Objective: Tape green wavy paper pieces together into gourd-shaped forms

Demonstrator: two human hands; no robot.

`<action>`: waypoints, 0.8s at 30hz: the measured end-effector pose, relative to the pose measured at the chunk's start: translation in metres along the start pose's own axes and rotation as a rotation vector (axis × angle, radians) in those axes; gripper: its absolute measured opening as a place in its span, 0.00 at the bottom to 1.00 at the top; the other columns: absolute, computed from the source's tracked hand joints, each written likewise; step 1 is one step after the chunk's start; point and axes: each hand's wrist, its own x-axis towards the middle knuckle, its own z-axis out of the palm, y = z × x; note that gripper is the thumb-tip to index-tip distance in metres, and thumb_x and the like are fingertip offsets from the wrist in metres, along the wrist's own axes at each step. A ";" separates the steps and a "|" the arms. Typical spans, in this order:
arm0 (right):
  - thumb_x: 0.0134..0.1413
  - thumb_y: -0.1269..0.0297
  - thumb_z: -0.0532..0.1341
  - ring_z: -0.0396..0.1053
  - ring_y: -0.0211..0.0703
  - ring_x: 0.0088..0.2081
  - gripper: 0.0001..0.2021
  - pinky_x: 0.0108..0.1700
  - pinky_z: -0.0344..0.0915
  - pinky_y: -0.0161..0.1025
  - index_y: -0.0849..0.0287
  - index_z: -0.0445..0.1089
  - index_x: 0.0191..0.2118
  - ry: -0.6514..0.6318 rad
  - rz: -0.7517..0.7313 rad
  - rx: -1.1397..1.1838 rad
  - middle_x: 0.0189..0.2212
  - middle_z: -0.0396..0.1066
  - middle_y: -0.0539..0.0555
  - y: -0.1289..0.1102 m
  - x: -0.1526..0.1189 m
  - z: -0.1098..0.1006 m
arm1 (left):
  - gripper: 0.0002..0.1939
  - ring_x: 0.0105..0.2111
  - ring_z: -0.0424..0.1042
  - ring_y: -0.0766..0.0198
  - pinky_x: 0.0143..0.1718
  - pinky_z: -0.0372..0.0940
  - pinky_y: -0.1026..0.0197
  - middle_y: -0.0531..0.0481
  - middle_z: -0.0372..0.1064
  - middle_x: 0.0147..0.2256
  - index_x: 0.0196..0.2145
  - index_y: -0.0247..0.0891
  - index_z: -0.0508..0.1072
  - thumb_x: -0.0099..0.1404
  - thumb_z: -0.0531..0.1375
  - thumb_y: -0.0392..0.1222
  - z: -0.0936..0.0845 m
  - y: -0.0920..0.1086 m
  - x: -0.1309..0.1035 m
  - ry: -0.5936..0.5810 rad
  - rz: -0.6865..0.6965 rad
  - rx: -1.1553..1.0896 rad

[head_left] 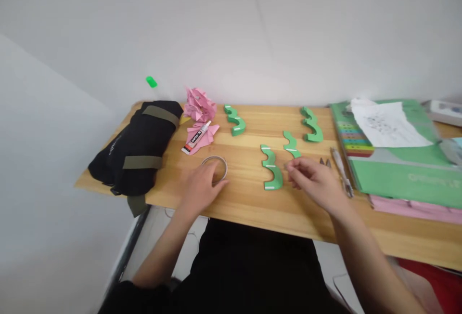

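Observation:
My left hand (202, 186) curves round the near left side of a roll of tape (226, 167), thumb and fingers on its ring; the fingers are slightly blurred. My right hand (312, 179) is closed in a pinch above the table, and what its fingertips hold is too small to make out. Just beyond them lies a flat wavy green piece (289, 141) with a white strip. Between my hands is a thicker wavy green piece (276, 176) with several white strips. Two dark pointed tips (325, 162) show past my right hand.
Farther back lie two more wavy green pieces (238, 125) (313, 131). On the left are a black pouch (144, 140), crumpled pink paper (200, 106) and a glue tube (195, 139). A pen (341, 169) and green folder (390, 172) with a paper sheet (391, 128) lie right.

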 end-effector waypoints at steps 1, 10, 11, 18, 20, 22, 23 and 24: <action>0.55 0.55 0.56 0.68 0.39 0.22 0.11 0.27 0.65 0.36 0.58 0.67 0.32 -0.011 -0.015 -0.035 0.22 0.69 0.50 -0.005 -0.003 0.007 | 0.21 0.43 0.73 0.52 0.47 0.66 0.51 0.43 0.74 0.40 0.54 0.34 0.67 0.63 0.60 0.40 0.005 0.005 0.003 0.015 -0.007 -0.009; 0.55 0.59 0.54 0.67 0.39 0.23 0.08 0.27 0.64 0.36 0.56 0.65 0.30 -0.111 -0.058 -0.015 0.22 0.69 0.50 -0.020 -0.035 0.041 | 0.24 0.31 0.74 0.60 0.37 0.68 0.59 0.48 0.75 0.34 0.52 0.34 0.68 0.57 0.54 0.27 0.003 0.007 -0.001 0.059 -0.031 -0.159; 0.55 0.60 0.54 0.67 0.39 0.23 0.08 0.27 0.64 0.36 0.56 0.65 0.29 -0.118 -0.068 0.000 0.22 0.69 0.50 -0.021 -0.036 0.047 | 0.23 0.32 0.73 0.61 0.38 0.68 0.59 0.48 0.75 0.34 0.51 0.35 0.68 0.57 0.54 0.27 0.004 0.007 -0.004 0.063 -0.017 -0.173; 0.52 0.66 0.56 0.65 0.37 0.22 0.06 0.26 0.59 0.34 0.57 0.65 0.26 -0.146 -0.114 0.000 0.19 0.68 0.48 -0.034 -0.038 0.083 | 0.05 0.41 0.70 0.53 0.46 0.64 0.49 0.43 0.71 0.35 0.29 0.36 0.72 0.61 0.57 0.32 0.022 0.033 -0.006 0.112 0.065 -0.253; 0.53 0.65 0.56 0.66 0.37 0.24 0.06 0.28 0.61 0.35 0.58 0.67 0.29 -0.109 -0.104 0.005 0.21 0.69 0.49 -0.032 -0.039 0.083 | 0.07 0.41 0.70 0.53 0.46 0.64 0.48 0.43 0.71 0.34 0.29 0.36 0.71 0.61 0.55 0.30 0.019 0.038 -0.007 0.119 0.077 -0.320; 0.56 0.62 0.55 0.68 0.38 0.26 0.09 0.29 0.63 0.36 0.60 0.69 0.36 -0.040 -0.073 0.020 0.26 0.72 0.52 -0.028 -0.040 0.079 | 0.06 0.39 0.71 0.54 0.44 0.65 0.49 0.44 0.72 0.33 0.31 0.35 0.71 0.62 0.55 0.30 0.013 0.041 -0.012 0.102 0.104 -0.417; 0.57 0.60 0.55 0.69 0.39 0.27 0.12 0.29 0.65 0.36 0.61 0.69 0.42 0.005 -0.068 0.041 0.29 0.73 0.54 -0.027 -0.040 0.076 | 0.05 0.37 0.72 0.56 0.43 0.66 0.51 0.45 0.72 0.33 0.32 0.35 0.71 0.63 0.56 0.32 0.010 0.043 -0.016 0.086 0.121 -0.475; 0.57 0.59 0.56 0.70 0.39 0.29 0.15 0.30 0.66 0.37 0.62 0.67 0.47 0.056 -0.082 0.068 0.33 0.73 0.55 -0.026 -0.040 0.074 | 0.04 0.37 0.72 0.58 0.42 0.67 0.54 0.47 0.73 0.33 0.33 0.36 0.72 0.63 0.57 0.33 0.007 0.045 -0.020 0.069 0.139 -0.536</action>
